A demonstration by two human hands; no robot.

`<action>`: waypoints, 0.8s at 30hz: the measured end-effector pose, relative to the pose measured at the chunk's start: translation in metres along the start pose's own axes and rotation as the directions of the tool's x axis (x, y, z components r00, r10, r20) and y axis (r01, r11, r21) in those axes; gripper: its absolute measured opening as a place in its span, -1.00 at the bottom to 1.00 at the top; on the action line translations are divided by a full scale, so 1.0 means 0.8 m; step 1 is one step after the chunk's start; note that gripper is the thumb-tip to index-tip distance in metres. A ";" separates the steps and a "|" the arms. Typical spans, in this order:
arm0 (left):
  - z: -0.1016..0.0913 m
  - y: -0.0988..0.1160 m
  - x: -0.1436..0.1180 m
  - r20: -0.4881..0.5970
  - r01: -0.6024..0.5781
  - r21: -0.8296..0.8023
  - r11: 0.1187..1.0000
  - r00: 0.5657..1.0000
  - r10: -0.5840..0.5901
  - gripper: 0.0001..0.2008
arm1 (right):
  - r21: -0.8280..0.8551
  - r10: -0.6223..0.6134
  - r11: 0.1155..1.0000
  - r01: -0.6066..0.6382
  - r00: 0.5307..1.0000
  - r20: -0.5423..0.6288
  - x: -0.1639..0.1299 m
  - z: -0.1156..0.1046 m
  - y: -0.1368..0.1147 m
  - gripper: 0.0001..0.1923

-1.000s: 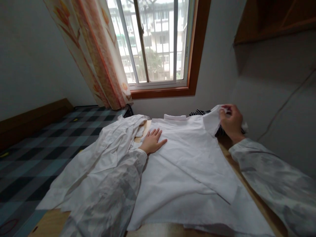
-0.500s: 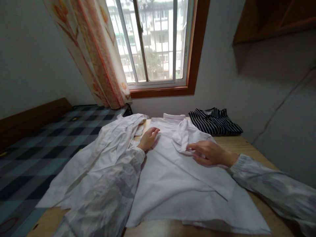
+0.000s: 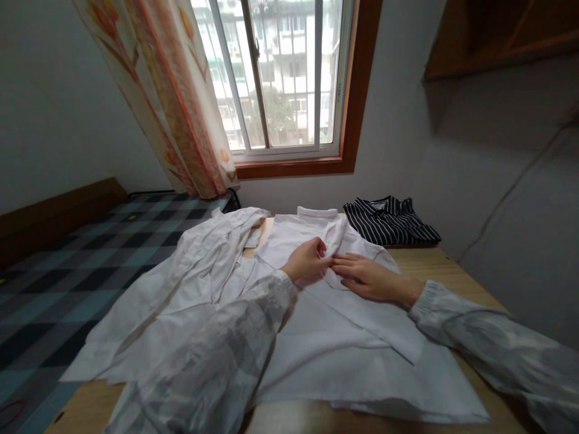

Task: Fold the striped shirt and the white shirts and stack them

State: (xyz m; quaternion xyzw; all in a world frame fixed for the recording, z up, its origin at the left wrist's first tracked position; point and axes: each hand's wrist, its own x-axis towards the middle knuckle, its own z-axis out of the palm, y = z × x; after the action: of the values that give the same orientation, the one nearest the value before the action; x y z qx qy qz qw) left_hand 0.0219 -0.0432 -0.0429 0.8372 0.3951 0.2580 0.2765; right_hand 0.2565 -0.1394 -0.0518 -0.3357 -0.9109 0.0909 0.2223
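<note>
A white shirt (image 3: 344,355) lies spread on the wooden table in front of me, its collar toward the window. One sleeve is folded over the shirt's upper body. My left hand (image 3: 309,260) is at this folded sleeve (image 3: 335,232), with thumb and fingers closed on the cloth. My right hand (image 3: 373,278) rests on the shirt just to the right, fingers stretched out flat and their tips by my left fingers. Part of the sleeve is hidden under both hands.
A second white garment (image 3: 181,289) lies crumpled on the left, over the table (image 3: 434,265) edge. A folded black striped shirt (image 3: 391,223) sits at the back right. The checked bed (image 3: 58,283) is at left, below a curtain (image 3: 167,102); a wooden shelf (image 3: 497,48) hangs upper right.
My left hand has moved right, from the shirt's left edge to the folded sleeve, and closed on it. My right hand has flattened onto the shirt, almost in the same spot.
</note>
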 end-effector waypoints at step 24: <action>-0.071 -0.035 -0.091 -0.111 0.119 -0.914 0.387 0.846 -0.522 -0.34 | -0.319 0.360 0.858 -0.403 0.914 -0.187 -0.034 -0.012 0.049 -0.67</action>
State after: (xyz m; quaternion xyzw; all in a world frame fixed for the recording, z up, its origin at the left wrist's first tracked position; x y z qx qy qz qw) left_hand -0.0696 -0.0719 -0.0365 0.4063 0.4063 0.5215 0.6308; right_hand 0.3016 -0.1267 -0.0652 -0.5486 -0.8124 -0.0512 0.1909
